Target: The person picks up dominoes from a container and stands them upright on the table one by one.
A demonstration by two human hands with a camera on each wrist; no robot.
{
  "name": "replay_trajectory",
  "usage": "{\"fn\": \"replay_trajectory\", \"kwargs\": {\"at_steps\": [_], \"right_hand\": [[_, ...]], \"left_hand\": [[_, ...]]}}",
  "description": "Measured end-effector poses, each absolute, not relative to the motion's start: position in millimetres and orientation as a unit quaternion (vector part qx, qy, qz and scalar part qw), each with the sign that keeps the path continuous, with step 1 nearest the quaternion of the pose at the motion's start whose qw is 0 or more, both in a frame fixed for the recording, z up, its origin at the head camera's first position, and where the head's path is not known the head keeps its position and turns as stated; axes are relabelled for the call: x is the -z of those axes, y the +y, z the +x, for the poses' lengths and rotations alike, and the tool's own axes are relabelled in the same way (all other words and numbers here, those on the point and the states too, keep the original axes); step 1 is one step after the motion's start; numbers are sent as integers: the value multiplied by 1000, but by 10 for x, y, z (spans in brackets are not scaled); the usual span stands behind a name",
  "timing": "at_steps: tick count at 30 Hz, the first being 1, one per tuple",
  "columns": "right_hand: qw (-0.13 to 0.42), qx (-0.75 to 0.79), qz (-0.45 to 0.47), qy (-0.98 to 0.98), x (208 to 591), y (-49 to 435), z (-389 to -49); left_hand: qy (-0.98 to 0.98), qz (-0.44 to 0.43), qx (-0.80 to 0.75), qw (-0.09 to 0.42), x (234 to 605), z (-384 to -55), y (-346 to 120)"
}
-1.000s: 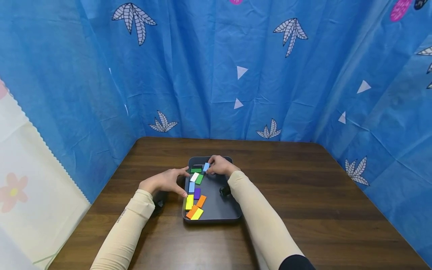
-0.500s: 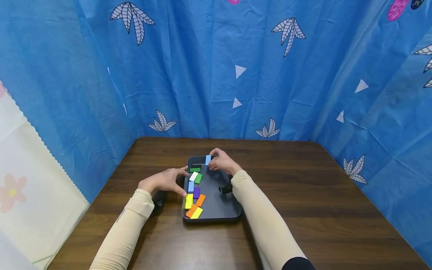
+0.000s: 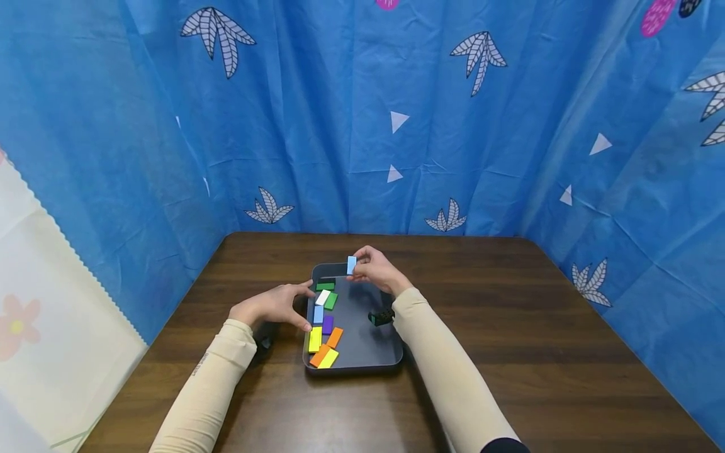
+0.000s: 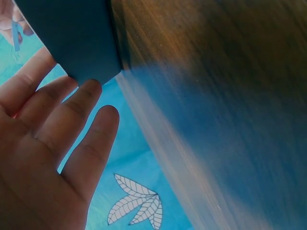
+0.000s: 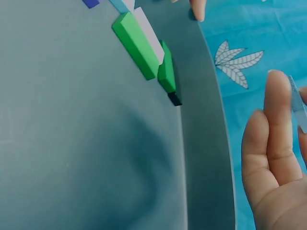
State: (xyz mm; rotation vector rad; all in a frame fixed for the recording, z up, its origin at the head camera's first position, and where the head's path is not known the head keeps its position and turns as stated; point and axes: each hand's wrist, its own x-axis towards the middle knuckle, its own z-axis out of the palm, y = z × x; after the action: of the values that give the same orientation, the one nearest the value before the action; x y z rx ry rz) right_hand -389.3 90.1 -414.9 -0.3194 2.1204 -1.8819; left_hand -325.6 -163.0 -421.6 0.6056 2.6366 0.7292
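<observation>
My right hand (image 3: 378,270) pinches a light blue rectangular block (image 3: 352,265) above the far edge of a dark grey tray (image 3: 370,343). In the right wrist view, the block (image 5: 298,105) sits edge-on between the fingers at the right border. My left hand (image 3: 270,304) is spread at the tray's left side, thumb and fingers apart; the left wrist view has its fingertips against the tray's outer wall (image 4: 81,38). Along the tray's left side lie several blocks, among them a white block (image 3: 323,297), a purple block (image 3: 328,324) and an orange block (image 3: 335,338).
The tray stands on a brown wooden table (image 3: 481,333). Blue patterned curtains (image 3: 340,126) hang behind and to the right of it, and a pale flowered cloth (image 3: 39,302) hangs at the left. A black one (image 3: 330,280) lies by a green block (image 3: 325,287).
My right hand has lifted the light blue block from inside the tray's far end, up and slightly to the right. The left hand keeps its place at the tray's left side.
</observation>
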Motion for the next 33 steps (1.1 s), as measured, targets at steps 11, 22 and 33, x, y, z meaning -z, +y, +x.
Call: {"fn": "replay_trajectory", "kwargs": {"at_steps": [11, 22, 33], "right_hand": [[133, 668, -153, 716, 3982, 1123, -3750], [116, 704, -219, 665, 3724, 1584, -3529], [-4, 668, -170, 725, 3898, 1855, -3460]], "left_hand": [[927, 214, -256, 169, 4227, -3261, -1629], [926, 217, -261, 166, 4219, -3262, -1638], [924, 223, -262, 167, 4206, -3245, -1652]]}}
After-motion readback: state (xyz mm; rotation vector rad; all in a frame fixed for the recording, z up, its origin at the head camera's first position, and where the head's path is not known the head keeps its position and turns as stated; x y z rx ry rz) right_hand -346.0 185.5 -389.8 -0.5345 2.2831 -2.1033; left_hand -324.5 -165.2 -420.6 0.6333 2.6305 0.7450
